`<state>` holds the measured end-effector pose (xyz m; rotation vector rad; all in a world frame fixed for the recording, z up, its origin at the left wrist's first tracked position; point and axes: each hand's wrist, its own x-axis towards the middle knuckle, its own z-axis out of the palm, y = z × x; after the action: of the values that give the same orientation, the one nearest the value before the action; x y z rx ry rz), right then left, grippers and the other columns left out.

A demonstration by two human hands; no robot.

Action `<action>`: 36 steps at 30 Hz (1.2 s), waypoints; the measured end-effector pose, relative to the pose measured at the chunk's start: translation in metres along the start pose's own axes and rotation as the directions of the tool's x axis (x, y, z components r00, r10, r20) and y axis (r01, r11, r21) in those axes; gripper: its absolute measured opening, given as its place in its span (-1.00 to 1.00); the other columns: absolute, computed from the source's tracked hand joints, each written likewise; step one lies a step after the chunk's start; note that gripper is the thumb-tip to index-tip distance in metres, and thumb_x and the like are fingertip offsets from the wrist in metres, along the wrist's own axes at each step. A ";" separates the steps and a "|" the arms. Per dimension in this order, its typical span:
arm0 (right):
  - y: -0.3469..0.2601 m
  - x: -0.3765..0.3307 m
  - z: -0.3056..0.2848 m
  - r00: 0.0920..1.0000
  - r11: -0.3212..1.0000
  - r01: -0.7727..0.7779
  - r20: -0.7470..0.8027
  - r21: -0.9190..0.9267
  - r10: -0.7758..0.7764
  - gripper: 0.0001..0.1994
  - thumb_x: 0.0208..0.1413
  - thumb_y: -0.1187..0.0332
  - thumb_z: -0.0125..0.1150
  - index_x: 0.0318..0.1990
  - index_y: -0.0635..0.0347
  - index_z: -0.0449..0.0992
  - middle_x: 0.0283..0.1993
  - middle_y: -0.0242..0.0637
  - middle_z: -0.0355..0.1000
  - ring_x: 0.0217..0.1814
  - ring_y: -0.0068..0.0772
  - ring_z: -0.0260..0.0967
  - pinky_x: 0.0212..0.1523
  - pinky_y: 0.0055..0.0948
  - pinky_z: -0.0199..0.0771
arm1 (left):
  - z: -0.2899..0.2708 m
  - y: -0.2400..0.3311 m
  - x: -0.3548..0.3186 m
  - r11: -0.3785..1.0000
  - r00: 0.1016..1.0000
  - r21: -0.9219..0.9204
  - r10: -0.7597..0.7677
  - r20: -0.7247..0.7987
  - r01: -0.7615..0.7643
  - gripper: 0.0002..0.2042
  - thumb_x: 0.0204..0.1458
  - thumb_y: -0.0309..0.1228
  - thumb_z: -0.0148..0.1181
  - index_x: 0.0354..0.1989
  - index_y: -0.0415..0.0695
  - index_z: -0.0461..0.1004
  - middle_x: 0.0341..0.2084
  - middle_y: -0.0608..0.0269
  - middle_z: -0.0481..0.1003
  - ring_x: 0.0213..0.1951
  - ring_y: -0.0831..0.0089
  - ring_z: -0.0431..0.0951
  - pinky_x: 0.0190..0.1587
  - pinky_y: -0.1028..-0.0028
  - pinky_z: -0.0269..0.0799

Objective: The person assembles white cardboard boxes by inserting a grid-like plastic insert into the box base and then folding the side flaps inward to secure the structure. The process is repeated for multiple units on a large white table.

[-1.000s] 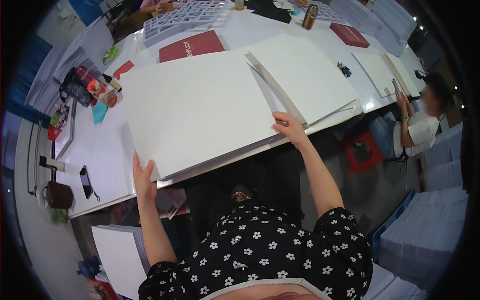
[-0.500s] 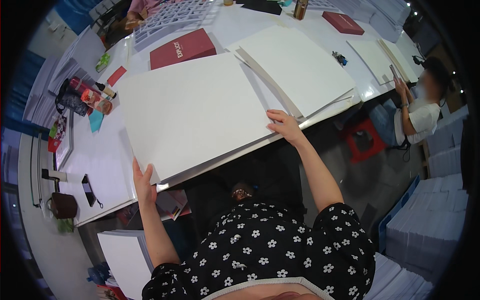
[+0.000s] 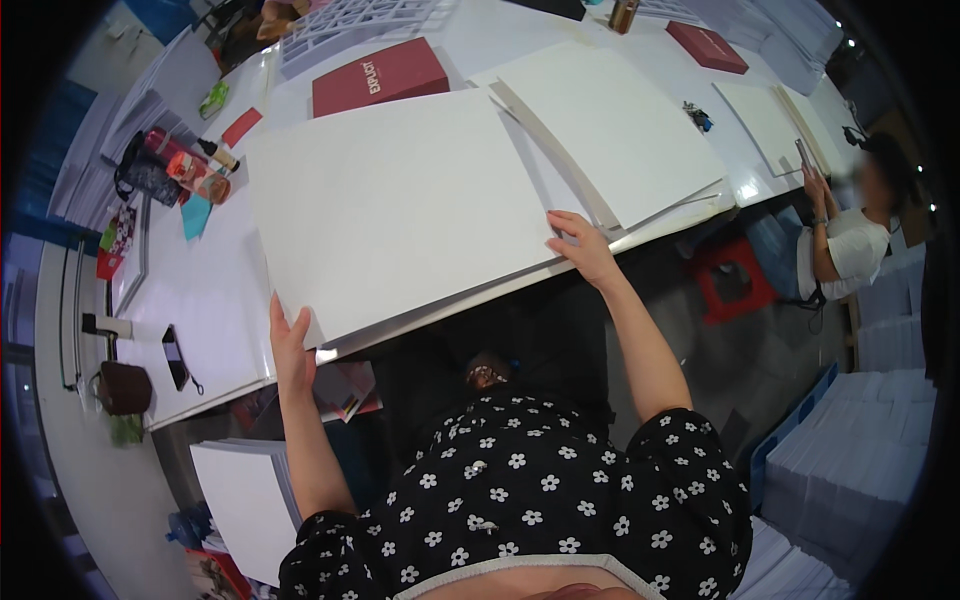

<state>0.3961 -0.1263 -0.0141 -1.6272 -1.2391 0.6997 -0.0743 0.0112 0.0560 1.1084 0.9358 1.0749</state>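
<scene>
A large white board (image 3: 395,210) lies slanted over the near edge of the white table in front of me. My left hand (image 3: 292,343) grips its near left corner, thumb on the top face and fingers along the left edge. At its right edge my right hand (image 3: 583,248) holds the near right corner between fingers and thumb. Just right of it lies another large white board (image 3: 640,140), with a beige-edged strip (image 3: 556,150) along its left side. How thick the held board is, I cannot tell.
Behind the board sit a dark red box (image 3: 380,78) and a white lattice rack (image 3: 350,35). Bottles (image 3: 198,177) and a phone (image 3: 175,358) are on the left. On the right a person (image 3: 850,235) sits near a red stool (image 3: 733,282). Paper stacks (image 3: 850,450) stand at lower right.
The held board and both hands have shifted slightly upward in the view, the right hand also a little to the right. The grip looks the same, and the view itself has turned slightly.
</scene>
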 end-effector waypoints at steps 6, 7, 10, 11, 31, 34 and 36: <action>-0.020 -0.007 0.011 0.994 0.936 0.055 -0.066 -0.349 -0.083 -0.38 0.11 0.27 0.34 0.31 0.23 0.32 0.31 -0.07 0.30 0.37 -0.12 0.23 0.29 -0.17 0.30 | -0.003 -0.006 -0.001 0.997 0.999 0.075 0.027 -0.042 -0.024 -0.37 0.18 -0.60 0.08 0.44 -0.28 0.03 0.35 0.07 0.20 0.35 0.29 0.21 0.38 0.32 0.10; -0.028 -0.013 0.015 0.982 0.863 0.090 -0.098 -0.496 -0.159 -0.34 0.07 0.26 0.37 0.32 0.22 0.30 0.32 -0.07 0.29 0.39 -0.07 0.19 0.32 -0.12 0.25 | -0.007 -0.010 0.001 0.995 0.998 0.097 0.038 -0.044 -0.034 -0.37 0.18 -0.60 0.08 0.43 -0.28 0.03 0.35 0.07 0.19 0.35 0.29 0.20 0.38 0.33 0.08; -0.043 -0.032 0.036 0.915 0.698 0.241 -0.081 -0.674 -0.395 -0.25 -0.01 0.19 0.41 0.35 0.18 0.26 0.36 -0.05 0.23 0.45 0.02 0.10 0.39 0.01 0.10 | -0.007 -0.016 0.006 0.993 0.998 0.105 0.054 -0.017 -0.052 -0.36 0.16 -0.59 0.10 0.43 -0.29 0.05 0.34 0.07 0.22 0.36 0.30 0.19 0.39 0.34 0.04; -0.049 -0.040 0.046 0.885 0.659 0.297 -0.060 -0.691 -0.462 -0.22 -0.04 0.16 0.42 0.36 0.16 0.25 0.38 -0.04 0.20 0.46 0.04 0.08 0.41 0.05 0.05 | -0.008 -0.016 0.006 0.992 0.999 0.117 0.054 -0.006 -0.053 -0.36 0.16 -0.59 0.11 0.43 -0.29 0.05 0.34 0.07 0.22 0.35 0.30 0.20 0.39 0.34 0.04; -0.060 -0.060 0.089 0.890 0.519 0.443 0.288 -0.731 -0.354 -0.17 -0.15 0.09 0.48 0.38 -0.23 0.28 0.53 0.00 -0.03 0.58 0.13 -0.17 0.47 0.22 -0.14 | 0.000 -0.008 0.001 0.972 0.997 0.234 0.010 -0.079 0.009 -0.36 0.14 -0.55 0.11 0.42 -0.28 0.08 0.35 0.07 0.21 0.37 0.29 0.18 0.39 0.35 0.05; -0.059 -0.059 0.090 0.888 0.512 0.442 0.282 -0.737 -0.362 -0.18 -0.15 0.10 0.48 0.37 -0.23 0.30 0.52 0.01 -0.02 0.58 0.13 -0.15 0.47 0.22 -0.14 | -0.001 -0.008 0.002 0.938 0.996 0.346 0.051 -0.076 -0.022 -0.37 0.10 -0.57 0.12 0.40 -0.27 0.14 0.29 0.02 0.29 0.32 0.25 0.25 0.36 0.33 0.10; -0.060 -0.059 0.091 0.888 0.502 0.441 0.282 -0.744 -0.363 -0.18 -0.15 0.11 0.48 0.38 -0.23 0.30 0.52 0.01 -0.02 0.57 0.14 -0.14 0.47 0.22 -0.14 | -0.009 -0.014 0.007 0.859 0.993 0.509 0.104 -0.051 -0.063 -0.37 0.09 -0.55 0.14 0.39 -0.25 0.17 0.28 0.00 0.30 0.30 0.19 0.28 0.35 0.29 0.11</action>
<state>0.2742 -0.1487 -0.0007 -1.8664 -2.1138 -0.1597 -0.0791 0.0182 0.0400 1.5598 1.2886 0.9684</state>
